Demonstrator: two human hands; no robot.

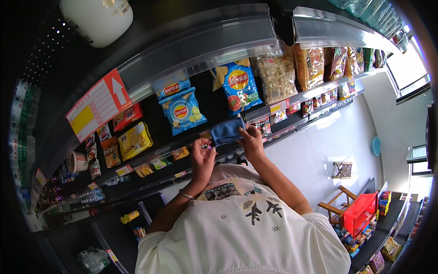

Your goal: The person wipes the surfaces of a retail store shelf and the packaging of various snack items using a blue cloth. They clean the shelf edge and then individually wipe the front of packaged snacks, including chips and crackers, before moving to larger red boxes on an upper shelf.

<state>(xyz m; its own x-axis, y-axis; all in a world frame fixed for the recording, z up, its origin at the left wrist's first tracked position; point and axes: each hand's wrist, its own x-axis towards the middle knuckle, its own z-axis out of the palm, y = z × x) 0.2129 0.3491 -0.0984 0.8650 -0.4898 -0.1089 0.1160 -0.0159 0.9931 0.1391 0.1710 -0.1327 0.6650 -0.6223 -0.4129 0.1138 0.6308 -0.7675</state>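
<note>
A folded blue cloth lies across the front edge of a dark snack shelf, pinched at its right end by my right hand. My left hand is just left of the cloth, thumb and fingers apart, with nothing visible between them. Whether its fingertips touch the shelf edge is unclear. Behind the cloth stand a blue bag of Lay's chips and, to the left, a lighter blue Lay's bag. A yellow snack packet lies farther left on this shelf.
Above hangs a clear plastic shelf-edge strip, with a red-and-white price card at left. Clear bags of snacks continue rightward. On the floor at right are a wooden stool and a red basket by another shelf.
</note>
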